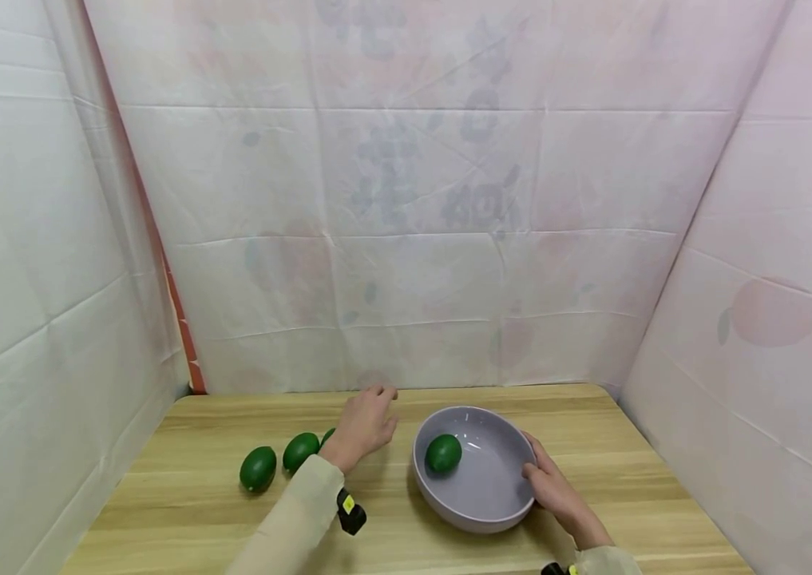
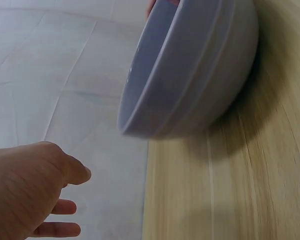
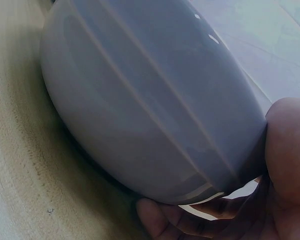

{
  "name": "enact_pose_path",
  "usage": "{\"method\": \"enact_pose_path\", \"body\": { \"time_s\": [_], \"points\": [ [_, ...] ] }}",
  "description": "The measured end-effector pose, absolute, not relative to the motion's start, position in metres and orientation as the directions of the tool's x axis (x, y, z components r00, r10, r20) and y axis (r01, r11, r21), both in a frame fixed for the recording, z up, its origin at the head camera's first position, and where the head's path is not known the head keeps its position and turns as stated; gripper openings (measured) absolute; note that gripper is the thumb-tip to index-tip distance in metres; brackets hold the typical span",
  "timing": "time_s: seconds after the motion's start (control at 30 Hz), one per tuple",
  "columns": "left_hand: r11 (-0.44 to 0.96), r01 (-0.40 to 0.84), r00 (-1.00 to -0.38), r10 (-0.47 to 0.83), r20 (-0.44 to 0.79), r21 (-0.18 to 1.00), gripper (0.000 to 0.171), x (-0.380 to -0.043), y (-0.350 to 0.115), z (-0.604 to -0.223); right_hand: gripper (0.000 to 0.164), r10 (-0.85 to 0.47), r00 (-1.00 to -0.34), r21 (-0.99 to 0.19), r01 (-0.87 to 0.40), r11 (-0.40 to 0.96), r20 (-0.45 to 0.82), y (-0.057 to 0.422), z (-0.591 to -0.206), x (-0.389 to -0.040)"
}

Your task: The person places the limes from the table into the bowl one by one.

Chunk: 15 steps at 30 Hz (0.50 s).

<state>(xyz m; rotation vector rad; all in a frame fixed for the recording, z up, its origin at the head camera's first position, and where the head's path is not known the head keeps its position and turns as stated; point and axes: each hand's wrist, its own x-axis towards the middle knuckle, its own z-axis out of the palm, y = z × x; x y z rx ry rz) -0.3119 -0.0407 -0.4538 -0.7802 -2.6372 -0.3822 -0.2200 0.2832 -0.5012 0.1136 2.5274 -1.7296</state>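
A greyish-purple bowl (image 1: 495,479) is tilted over the wooden table, with one green lime (image 1: 443,454) inside it. My right hand (image 1: 556,491) grips the bowl's right side, thumb at the rim; the right wrist view shows its fingers (image 3: 152,215) under the bowl wall (image 3: 140,115). To the left of the bowl, my left hand (image 1: 362,427) is above the table with nothing in it, its fingers loosely bent. Several limes lie left of that hand: one at the far left (image 1: 258,469), another lime (image 1: 300,452) beside it, and a third lime (image 1: 329,436) partly hidden behind the wrist.
The wooden table (image 1: 183,479) ends at a white fabric wall (image 1: 406,279) at the back. More fabric hangs along the left side (image 1: 39,319) and the right side (image 1: 758,383). Each wrist carries a small black camera, such as the left one (image 1: 351,515).
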Motion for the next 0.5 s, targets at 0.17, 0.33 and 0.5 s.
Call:
{"method": "enact_pose_path", "body": {
  "time_s": [0.17, 0.33, 0.5],
  "points": [
    [0.828, 0.536, -0.805, 0.442, 0.396, 0.165, 0.027, -0.313, -0.054, -0.46, 0.066, 0.024, -0.993, -0.928, 0.114, 0.355, -0.113, 0.282, -0.5, -0.219],
    [0.833, 0.512, -0.829, 0.417, 0.372, 0.209, 0.027, -0.312, -0.065, -0.463, 0.066, 0.034, -0.992, -0.933, 0.123, 0.338, -0.118, 0.282, -0.499, -0.218],
    [0.855, 0.468, -0.859, 0.381, 0.342, 0.222, 0.027, -0.311, -0.073, -0.466, 0.067, 0.036, -0.992, -0.933, 0.125, 0.339, -0.12, 0.283, -0.5, -0.218]
  ]
}}
